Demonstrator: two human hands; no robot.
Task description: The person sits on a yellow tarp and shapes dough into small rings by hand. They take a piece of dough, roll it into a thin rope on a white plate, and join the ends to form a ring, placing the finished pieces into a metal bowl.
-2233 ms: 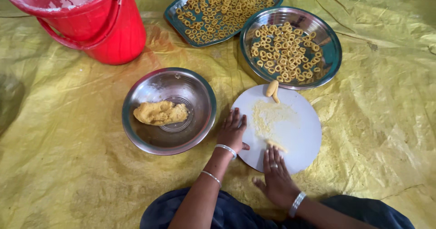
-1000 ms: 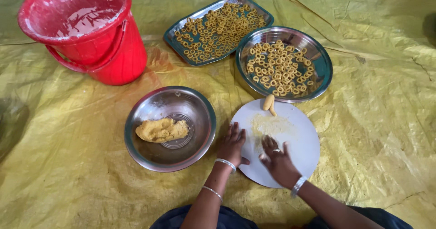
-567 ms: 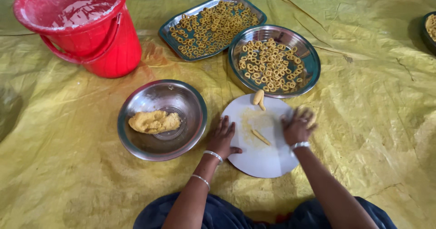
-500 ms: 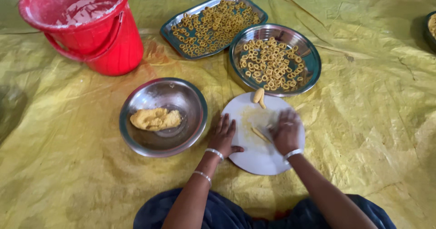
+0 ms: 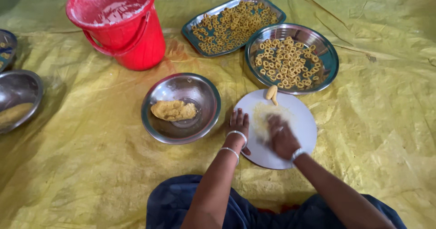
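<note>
A round white board (image 5: 303, 120) lies on the yellow sheet in front of me. My left hand (image 5: 239, 124) rests flat on its left edge. My right hand (image 5: 280, 136), blurred, presses palm-down on the middle of the board over a smear of yellow dough; what lies under the palm is hidden. A small lump of dough (image 5: 271, 93) sits at the board's far edge. To the left stands a steel bowl (image 5: 200, 120) holding a larger lump of yellow dough (image 5: 172, 110).
A round steel plate (image 5: 328, 70) and a rectangular tray (image 5: 195, 27) beyond the board hold several dough rings. A red bucket (image 5: 131, 43) stands at the far left. Two more steel bowls (image 5: 18, 90) sit at the left edge. A yellow sheet (image 5: 377, 133) covers the floor.
My right hand has slid back and forth over the white board, from its right side to its middle. My left hand has stayed on the board's left edge. The view shifted right.
</note>
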